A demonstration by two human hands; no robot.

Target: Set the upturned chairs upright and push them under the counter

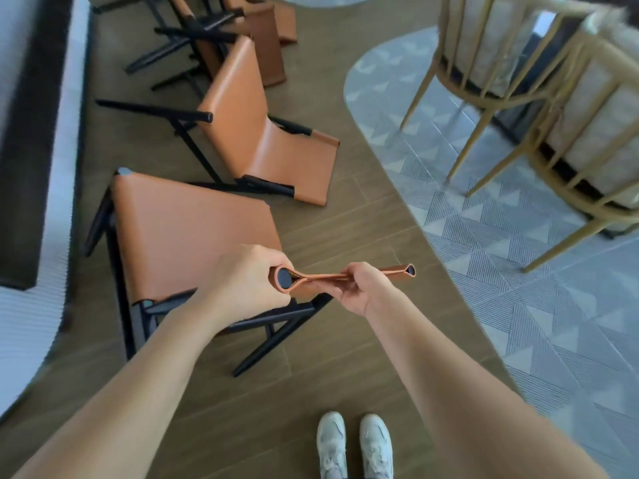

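Nearest chair is dead centre, seat up and aimed toward 10 o'clock, black legs down on the wood floor; I'd call it upright, though from straight overhead I can't swear every leg is flat.

Left hand is wrapped round the left end of the backrest top edge; right hand grips the leather near the right end. Two holds spread wide like that make sense; you get control over twist when you steer or shove the thing.

Counter is the dark-and-white slab running along 9 o'clock, just past the chair's front; so the seat already faces it, and my read is that what's left for this one is a straight push to slide it under.

Second chair lies on its side at 12 o'clock, legs poking toward the counter; more toppled chairs are tangled beyond it around 11, so plenty left to do.

Gold-framed chairs stand on the patterned rug at 2 o'clock, not part of this job; the person's shoes are at 6, squared up behind the backrest.
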